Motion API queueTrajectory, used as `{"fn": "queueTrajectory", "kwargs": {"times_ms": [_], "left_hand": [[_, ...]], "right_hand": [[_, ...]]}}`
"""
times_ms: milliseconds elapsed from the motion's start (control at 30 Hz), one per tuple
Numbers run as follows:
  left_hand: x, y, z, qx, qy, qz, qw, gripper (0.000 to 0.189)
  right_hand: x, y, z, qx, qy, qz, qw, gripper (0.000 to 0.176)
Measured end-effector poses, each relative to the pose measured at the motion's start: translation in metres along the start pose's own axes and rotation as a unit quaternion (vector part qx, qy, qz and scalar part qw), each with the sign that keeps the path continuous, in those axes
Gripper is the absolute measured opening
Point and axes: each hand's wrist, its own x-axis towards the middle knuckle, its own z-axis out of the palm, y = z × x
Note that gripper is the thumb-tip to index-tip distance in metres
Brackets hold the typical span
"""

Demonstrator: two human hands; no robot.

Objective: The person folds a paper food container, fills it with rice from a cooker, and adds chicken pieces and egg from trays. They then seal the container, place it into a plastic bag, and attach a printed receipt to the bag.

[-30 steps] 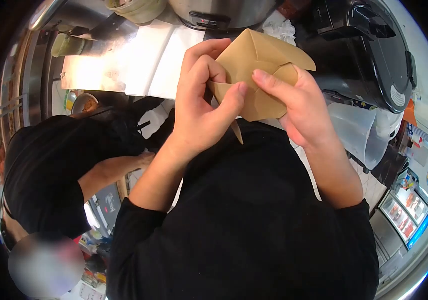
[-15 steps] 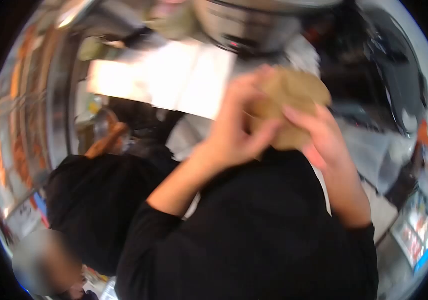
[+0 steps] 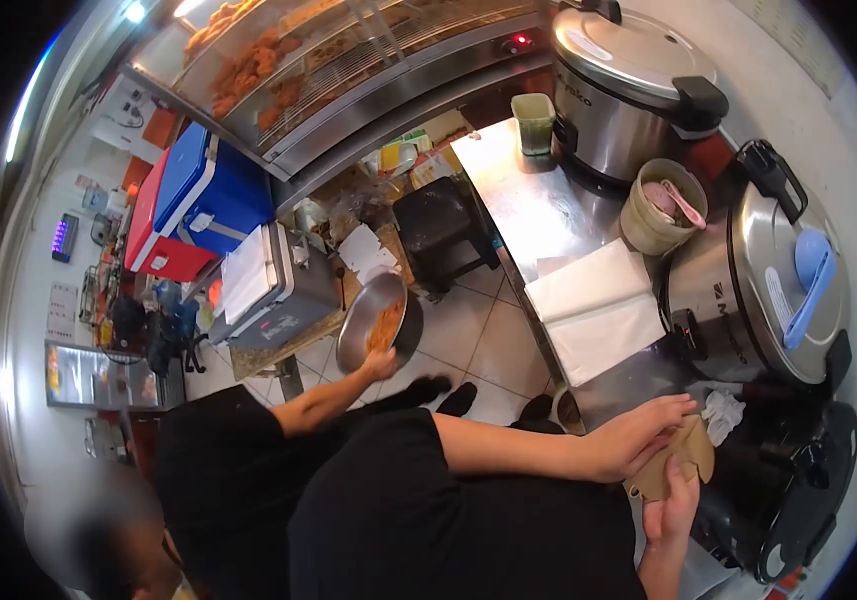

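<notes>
A crumpled brown paper piece, perhaps a small bag or box, is held between my two hands at the lower right. My left hand lies along its upper side, with the fingers bent over it. From below, my right hand pinches its lower edge. Just above my hands, a stack of white paper sheets rests on the steel counter. A crumpled white tissue is beside the brown paper.
A co-worker on the left holds a metal bowl of orange food. Large cookers and a tub with a pink scoop line the right. A glass food cabinet, cool boxes and a black stool stand beyond.
The view has turned toward the left, bringing the cabinet and cool boxes into fuller sight. The brown paper, wide and opened out before, now looks flatter between my hands.
</notes>
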Motion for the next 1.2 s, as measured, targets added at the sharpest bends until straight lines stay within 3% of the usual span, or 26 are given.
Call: {"fn": "queueTrajectory", "kwargs": {"times_ms": [33,67,200,267,433,533,600,633,667,700,733,800,833,867,900,933,967,1000,1067,1133,1167,1200], "left_hand": [[-0.005,0.006,-0.004,-0.109,0.001,-0.082,0.991,0.039],[-0.009,0.004,-0.012,-0.094,-0.026,-0.07,0.993,0.047],[-0.011,0.011,-0.028,-0.123,0.051,-0.094,0.987,0.056],[-0.017,0.006,-0.032,-0.153,0.004,-0.131,0.979,0.054],[-0.025,0.005,-0.047,-0.111,0.015,-0.107,0.988,0.054],[-0.02,-0.012,-0.063,-0.047,0.006,-0.096,0.994,0.056],[-0.02,-0.039,-0.075,-0.254,0.065,-0.215,0.941,0.062],[-0.009,-0.011,-0.092,-0.327,0.122,-0.377,0.858,0.074],[-0.006,-0.006,-0.101,-0.387,0.128,-0.446,0.796,0.076],[-0.013,-0.007,-0.11,-0.475,0.069,-0.434,0.762,0.075],[-0.02,-0.002,-0.121,-0.554,0.006,-0.415,0.722,0.073],[-0.036,0.024,-0.12,-0.489,0.018,-0.318,0.812,0.068],[-0.047,0.04,-0.123,-0.482,0.029,-0.321,0.814,0.062],[-0.056,0.071,-0.131,-0.44,0.049,-0.391,0.807,0.062],[-0.072,0.079,-0.131,-0.447,0.052,-0.354,0.82,0.061],[-0.089,0.086,-0.127,-0.453,0.057,-0.318,0.831,0.061],[-0.106,0.093,-0.124,-0.4,0.119,-0.356,0.836,0.056],[-0.126,0.101,-0.123,-0.398,0.123,-0.356,0.837,0.056],[-0.166,0.119,-0.117,-0.229,0.2,-0.236,0.923,0.054],[-0.215,0.128,-0.115,-0.195,0.275,-0.223,0.915,0.055],[-0.234,0.144,-0.112,-0.191,0.27,-0.232,0.915,0.055],[-0.25,0.167,-0.108,-0.254,0.336,-0.205,0.884,0.058]], "right_hand": [[0.002,0.001,0.002,0.001,-0.014,0.013,1.0,0.052],[0.004,0.001,0.006,0.003,-0.03,0.027,0.999,0.052],[0.012,0.0,0.02,0.05,-0.08,0.033,0.995,0.05],[0.011,0.001,0.034,0.045,-0.075,0.037,0.995,0.05],[0.022,0.007,0.04,-0.009,-0.095,0.052,0.994,0.048],[0.032,-0.002,0.044,-0.09,-0.104,-0.022,0.99,0.045],[0.033,-0.013,0.048,-0.144,-0.091,-0.066,0.983,0.046],[0.025,-0.026,0.057,-0.372,-0.185,-0.15,0.897,0.048],[0.018,-0.034,0.061,-0.571,-0.264,-0.225,0.744,0.051],[0.03,-0.029,0.053,-0.698,-0.332,-0.372,0.513,0.058],[0.021,-0.036,0.079,-0.699,-0.337,-0.379,0.504,0.058],[0.003,-0.044,0.129,-0.619,-0.49,-0.217,0.574,0.056],[0.006,-0.043,0.127,-0.622,-0.494,-0.223,0.565,0.056],[0.016,-0.036,0.122,-0.434,-0.567,-0.092,0.694,0.058],[0.024,-0.026,0.119,-0.215,-0.597,0.051,0.771,0.061],[0.028,-0.014,0.124,-0.216,-0.603,0.052,0.766,0.061],[0.032,0.002,0.132,-0.235,-0.559,0.102,0.789,0.059],[0.033,0.018,0.139,-0.252,-0.509,0.151,0.809,0.058],[0.015,0.062,0.152,-0.28,-0.482,0.104,0.824,0.046],[-0.016,0.102,0.17,-0.275,-0.504,0.064,0.816,0.033],[-0.024,0.132,0.173,-0.246,-0.539,0.037,0.805,0.031],[-0.035,0.157,0.179,-0.215,-0.57,0.01,0.793,0.028]]}}
